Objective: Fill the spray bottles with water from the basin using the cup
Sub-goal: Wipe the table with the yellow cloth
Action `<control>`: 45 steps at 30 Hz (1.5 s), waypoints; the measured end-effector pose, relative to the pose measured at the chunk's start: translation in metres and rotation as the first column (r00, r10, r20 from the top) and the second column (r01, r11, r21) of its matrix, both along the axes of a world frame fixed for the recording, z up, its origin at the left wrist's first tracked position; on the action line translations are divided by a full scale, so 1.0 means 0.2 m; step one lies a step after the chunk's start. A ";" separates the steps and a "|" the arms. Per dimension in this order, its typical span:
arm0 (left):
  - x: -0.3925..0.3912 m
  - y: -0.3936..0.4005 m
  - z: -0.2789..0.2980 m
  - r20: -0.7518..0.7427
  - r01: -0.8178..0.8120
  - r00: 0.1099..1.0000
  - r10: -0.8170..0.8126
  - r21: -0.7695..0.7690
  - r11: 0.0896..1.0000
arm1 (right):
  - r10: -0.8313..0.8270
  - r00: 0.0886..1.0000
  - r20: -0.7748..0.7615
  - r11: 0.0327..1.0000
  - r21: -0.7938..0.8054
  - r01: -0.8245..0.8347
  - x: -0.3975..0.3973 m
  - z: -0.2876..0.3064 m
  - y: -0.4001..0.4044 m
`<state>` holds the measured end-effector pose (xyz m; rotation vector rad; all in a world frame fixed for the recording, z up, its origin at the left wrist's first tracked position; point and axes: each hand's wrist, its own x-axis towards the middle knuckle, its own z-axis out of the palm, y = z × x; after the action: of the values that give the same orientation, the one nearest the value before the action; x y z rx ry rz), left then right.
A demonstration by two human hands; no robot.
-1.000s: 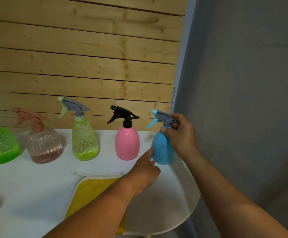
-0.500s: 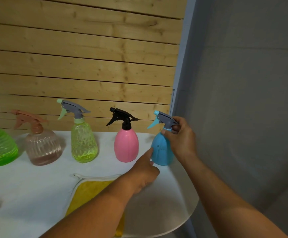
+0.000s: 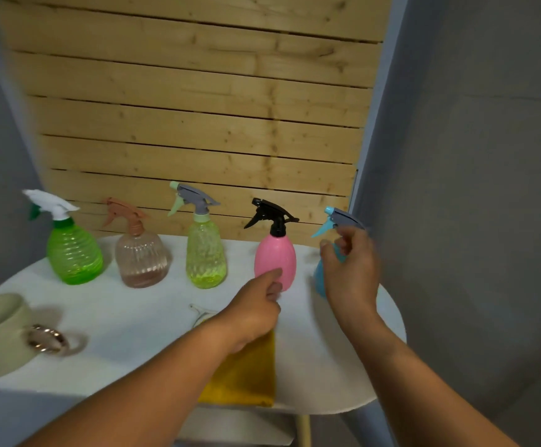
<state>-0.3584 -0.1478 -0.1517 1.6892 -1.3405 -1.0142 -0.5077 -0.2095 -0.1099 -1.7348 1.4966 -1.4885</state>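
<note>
I find five spray bottles in a row on the white worktop (image 3: 127, 317). My right hand (image 3: 350, 272) hangs loose-fingered before the blue bottle (image 3: 319, 282) (rightmost), grasping nothing. My left hand (image 3: 256, 308), index extended, touches the pink bottle (image 3: 275, 253).

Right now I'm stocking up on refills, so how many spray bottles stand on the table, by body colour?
Green: 1
Clear brownish pink: 1
Yellow-green: 1
Pink: 1
Blue: 1
Total: 5
</note>
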 end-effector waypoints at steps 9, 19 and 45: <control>0.47 0.46 0.03 0.144 -0.158 0.976 0.163 -0.042 0.987 | 0.546 0.671 -0.502 0.838 0.337 -0.430 0.51 -0.24 0.43; 0.91 0.88 0.06 0.242 -0.314 0.895 0.375 -0.254 0.915 | 0.379 0.504 -0.776 0.925 0.306 -0.225 0.69 -0.53 0.59; 1.47 1.05 -0.07 -0.068 -0.631 0.774 0.629 -0.163 0.759 | 0.391 0.472 -0.790 0.918 0.375 -0.134 0.69 -0.51 0.53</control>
<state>-0.0652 0.0630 -0.1665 1.8028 -0.7177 -0.4825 -0.3692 -0.1027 -0.2117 -2.5353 1.5857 -0.1376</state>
